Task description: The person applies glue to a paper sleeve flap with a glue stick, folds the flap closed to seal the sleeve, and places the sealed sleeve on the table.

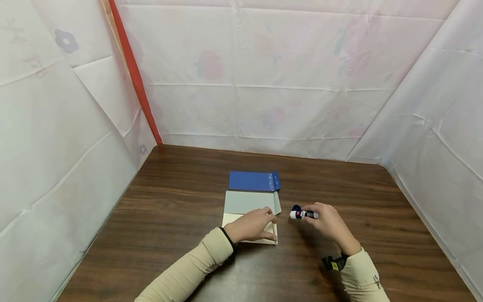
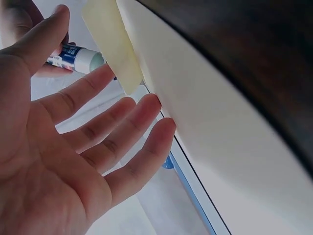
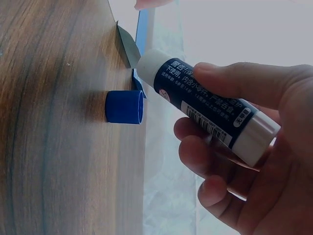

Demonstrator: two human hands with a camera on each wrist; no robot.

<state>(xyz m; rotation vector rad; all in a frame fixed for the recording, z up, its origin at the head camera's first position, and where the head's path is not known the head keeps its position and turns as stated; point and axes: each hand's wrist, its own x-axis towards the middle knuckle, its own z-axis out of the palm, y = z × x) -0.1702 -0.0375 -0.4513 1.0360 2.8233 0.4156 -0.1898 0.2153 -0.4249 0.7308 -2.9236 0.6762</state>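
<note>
My left hand (image 1: pixel 250 225) rests over a cream envelope (image 1: pixel 230 218), its fingers loosely spread. In the left wrist view the fingertips (image 2: pixel 164 128) are right at the envelope's surface, and its pale yellow flap (image 2: pixel 112 44) stands raised near the index finger. My right hand (image 1: pixel 327 220) grips an uncapped glue stick (image 3: pixel 195 98) between thumb and fingers, white end toward the left. It is held just right of the envelopes. The blue cap (image 3: pixel 123 106) stands on the table beside the glue stick.
Behind the cream envelope lie a grey-green envelope (image 1: pixel 247 202) and a blue envelope (image 1: pixel 250 180), flaps out to the right. Whitish marks show at the blue one's flap end. White sheeting (image 1: pixel 294 113) surrounds the brown wooden table (image 1: pixel 181 188) at the back and sides.
</note>
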